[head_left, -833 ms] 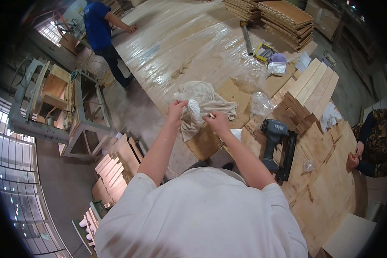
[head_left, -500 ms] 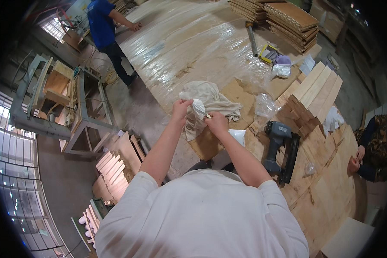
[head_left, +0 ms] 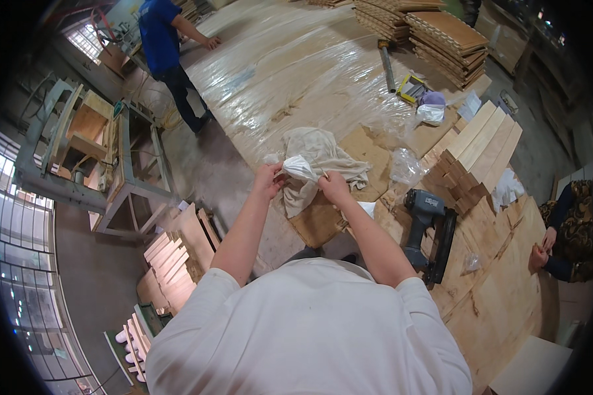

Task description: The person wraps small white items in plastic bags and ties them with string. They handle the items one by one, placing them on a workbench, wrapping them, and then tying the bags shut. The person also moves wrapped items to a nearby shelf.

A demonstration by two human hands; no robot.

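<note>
Between my hands is a small white pleated mask-like piece [head_left: 300, 168], stretched out sideways. My left hand [head_left: 267, 181] pinches its left end with bent fingers. At its right end, the fingers of my right hand [head_left: 334, 187] are closed on a thin pale strip of it. Just beyond and below lies a crumpled off-white cloth [head_left: 319, 148], spread over a brown cardboard piece [head_left: 372, 155] at the table's near corner. A white packet [head_left: 365, 209] shows partly behind my right forearm.
A nail gun [head_left: 425, 227] lies right of my right forearm, near stacked wood strips [head_left: 478, 158]. Clear plastic wrap [head_left: 407, 166], a hammer [head_left: 387, 66] and stacked panels [head_left: 445, 39] lie farther off. A person in blue [head_left: 159, 39] stands far left; another person's hands [head_left: 543, 250] are at right.
My left hand has moved down and slightly left, and my right hand slightly right. The white pleated piece now lies flatter and wider between them.
</note>
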